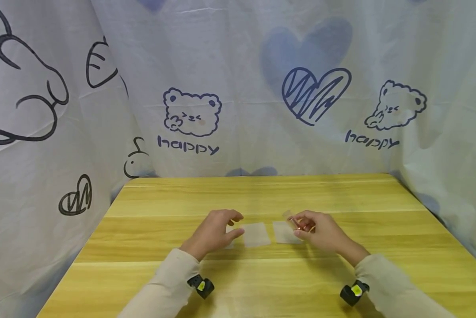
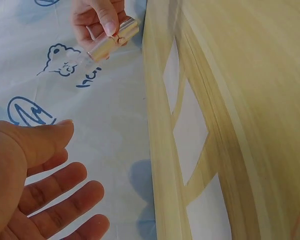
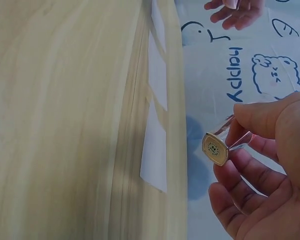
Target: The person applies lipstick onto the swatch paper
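My right hand (image 1: 321,230) pinches a small gold-coloured tube with a clear part (image 2: 115,42) between thumb and fingers, raised over the table. Its flat end (image 3: 215,149) bears a small green mark in the right wrist view. Below lie three pieces of white paper in a row: a right one (image 1: 284,234), a middle one (image 1: 256,235) and a left one (image 1: 230,243), partly hidden by my left hand (image 1: 217,230). That hand hovers near the left paper with fingers loosely bent and nothing in them, as the left wrist view confirms.
The wooden table (image 1: 150,238) has yellow planks and ends at the back against a white curtain (image 1: 245,132) with drawn bears and hearts. Curtain also hangs at both sides. Each sleeve carries a black wrist camera (image 1: 206,288).
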`<move>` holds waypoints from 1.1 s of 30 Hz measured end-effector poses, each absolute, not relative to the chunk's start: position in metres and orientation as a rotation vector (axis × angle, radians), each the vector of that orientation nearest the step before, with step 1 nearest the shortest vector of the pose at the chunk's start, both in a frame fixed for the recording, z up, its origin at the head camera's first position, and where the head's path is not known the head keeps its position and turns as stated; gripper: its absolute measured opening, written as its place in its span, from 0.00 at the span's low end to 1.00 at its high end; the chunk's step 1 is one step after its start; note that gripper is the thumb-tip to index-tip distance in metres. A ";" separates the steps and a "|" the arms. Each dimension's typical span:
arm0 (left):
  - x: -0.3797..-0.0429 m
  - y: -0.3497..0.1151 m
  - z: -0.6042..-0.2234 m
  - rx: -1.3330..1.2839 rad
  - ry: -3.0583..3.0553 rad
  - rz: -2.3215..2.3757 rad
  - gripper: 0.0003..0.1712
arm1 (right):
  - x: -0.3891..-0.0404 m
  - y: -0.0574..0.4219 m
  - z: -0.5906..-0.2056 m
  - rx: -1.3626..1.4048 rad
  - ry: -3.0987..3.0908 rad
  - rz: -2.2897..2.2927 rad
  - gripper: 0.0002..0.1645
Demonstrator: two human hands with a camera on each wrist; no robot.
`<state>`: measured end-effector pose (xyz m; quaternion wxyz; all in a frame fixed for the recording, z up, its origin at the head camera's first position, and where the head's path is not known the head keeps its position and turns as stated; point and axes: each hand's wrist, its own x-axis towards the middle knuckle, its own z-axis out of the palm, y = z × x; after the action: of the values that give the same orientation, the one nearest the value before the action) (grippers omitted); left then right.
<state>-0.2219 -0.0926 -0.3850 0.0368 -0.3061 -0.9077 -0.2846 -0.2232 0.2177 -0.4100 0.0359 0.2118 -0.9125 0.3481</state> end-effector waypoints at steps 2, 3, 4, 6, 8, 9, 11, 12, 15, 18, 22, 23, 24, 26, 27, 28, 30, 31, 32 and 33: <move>-0.221 -0.091 -0.385 -0.948 -2.793 -0.881 0.17 | -0.222 0.217 -0.410 0.666 -2.802 1.065 0.16; -0.221 -0.090 -0.385 -0.950 -2.795 -0.881 0.17 | -0.222 0.216 -0.410 0.672 -2.802 1.065 0.16; -0.221 -0.089 -0.386 -0.954 -2.797 -0.882 0.17 | -0.222 0.215 -0.410 0.678 -2.803 1.061 0.16; -0.220 -0.088 -0.387 -0.961 -2.801 -0.875 0.18 | -0.221 0.214 -0.409 0.689 -2.803 1.061 0.15; -0.220 -0.086 -0.387 -0.966 -2.801 -0.875 0.18 | -0.220 0.212 -0.409 0.699 -2.804 1.062 0.13; -0.220 -0.085 -0.388 -0.969 -2.800 -0.875 0.18 | -0.219 0.211 -0.409 0.707 -2.803 1.067 0.13; -0.220 -0.082 -0.388 -0.971 -2.801 -0.871 0.18 | -0.218 0.209 -0.408 0.722 -2.801 1.074 0.12; -0.220 -0.081 -0.388 -0.973 -2.803 -0.875 0.18 | -0.218 0.208 -0.408 0.731 -2.799 1.075 0.12; -0.220 -0.079 -0.389 -0.981 -2.809 -0.876 0.18 | -0.216 0.205 -0.408 0.752 -2.796 1.089 0.12; -0.221 -0.077 -0.390 -1.007 -2.810 -0.879 0.18 | -0.215 0.203 -0.409 0.787 -2.791 1.087 0.12; -0.220 -0.073 -0.391 -1.037 -2.814 -0.888 0.19 | -0.214 0.201 -0.410 0.838 -2.784 1.091 0.12; -0.220 -0.072 -0.391 -1.043 -2.814 -0.890 0.19 | -0.214 0.200 -0.409 0.849 -2.784 1.096 0.12; -0.220 -0.072 -0.391 -1.047 -2.813 -0.894 0.19 | -0.214 0.200 -0.409 0.857 -2.786 1.101 0.12; -0.220 -0.070 -0.392 -1.055 -2.809 -0.893 0.20 | -0.215 0.199 -0.408 0.874 -2.790 1.119 0.12; -0.220 -0.070 -0.393 -1.064 -2.805 -0.891 0.20 | -0.215 0.198 -0.408 0.881 -2.792 1.130 0.12; -0.220 -0.069 -0.394 -1.070 -2.799 -0.890 0.20 | -0.215 0.198 -0.407 0.888 -2.794 1.139 0.12; -0.221 -0.068 -0.395 -1.080 -2.789 -0.876 0.20 | -0.215 0.197 -0.406 0.902 -2.795 1.144 0.13; -0.221 -0.067 -0.396 -1.083 -2.786 -0.874 0.21 | -0.215 0.197 -0.406 0.907 -2.795 1.145 0.13; -0.221 -0.067 -0.396 -1.086 -2.785 -0.870 0.21 | -0.215 0.196 -0.405 0.913 -2.793 1.143 0.13; -0.221 -0.066 -0.396 -1.087 -2.782 -0.868 0.21 | -0.214 0.196 -0.405 0.919 -2.790 1.141 0.14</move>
<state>-0.2207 -0.0660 -0.3959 0.0155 -0.3494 -0.8943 -0.2790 -0.2144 0.1957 -0.4048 -0.0049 0.2915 -0.8854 0.3620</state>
